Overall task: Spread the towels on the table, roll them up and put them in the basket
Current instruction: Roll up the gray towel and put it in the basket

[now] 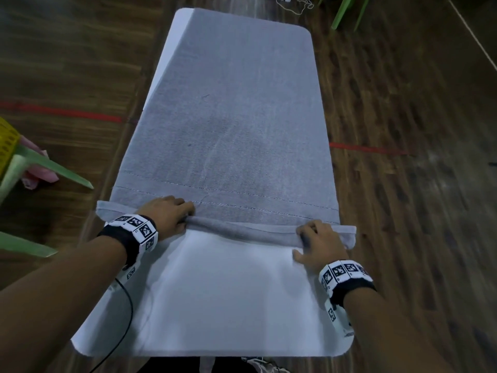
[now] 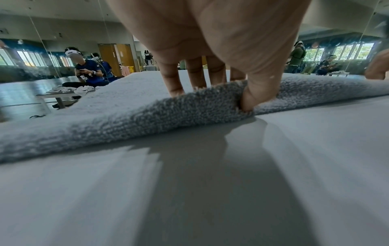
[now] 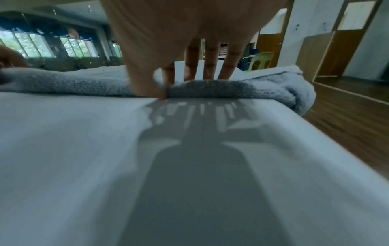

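Two hands grip the rolled near edge of a grey towel (image 1: 228, 125) spread along a white table (image 1: 228, 300).

The left hand (image 1: 168, 215) holds the roll near its left end, fingers laid over the top and thumb tucked under the fold. The right hand (image 1: 320, 244) pinches it near the right end the same way. The rest of the towel lies flat toward the far end. A yellow basket (image 1: 6, 146) sits at the left edge, on a green chair (image 1: 40, 162) on the wooden floor (image 1: 403, 130).
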